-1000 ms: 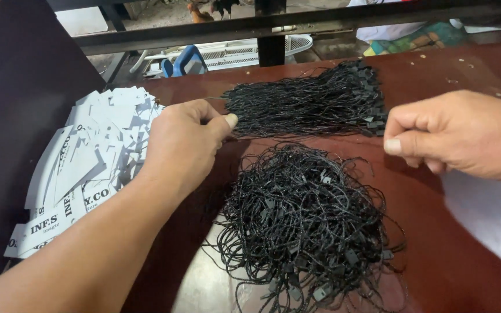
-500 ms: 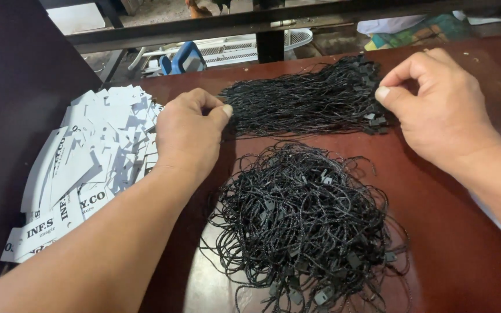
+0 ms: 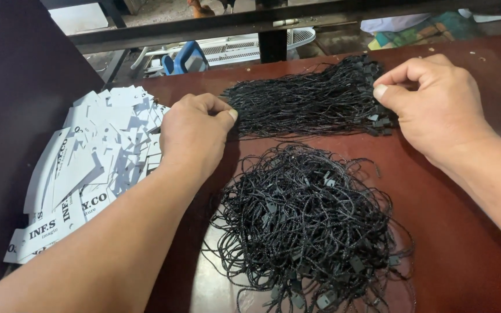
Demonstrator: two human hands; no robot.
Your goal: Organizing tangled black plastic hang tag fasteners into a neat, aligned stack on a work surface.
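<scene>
Your left hand (image 3: 195, 134) pinches left end of straight cord bundle (image 3: 305, 101); right hand (image 3: 436, 107) pinches right end. Tangled cord pile (image 3: 305, 226) nearer on bench (image 3: 465, 255); white tags (image 3: 94, 156) left.

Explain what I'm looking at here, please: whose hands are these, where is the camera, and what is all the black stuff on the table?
The view comes from a camera worn on a person's head, looking down at their own two bare hands over a reddish-brown table. The left hand pinches the left end of a straightened bundle of black cords, and the right hand pinches its right end, where small plastic tabs sit. Nearer the camera lies a loose tangled heap of the same cords, touched by neither hand. To the left lies a spread pile of white paper tags with dark print. Beyond the table's far edge are a dark metal bar and a white fan grille.
</scene>
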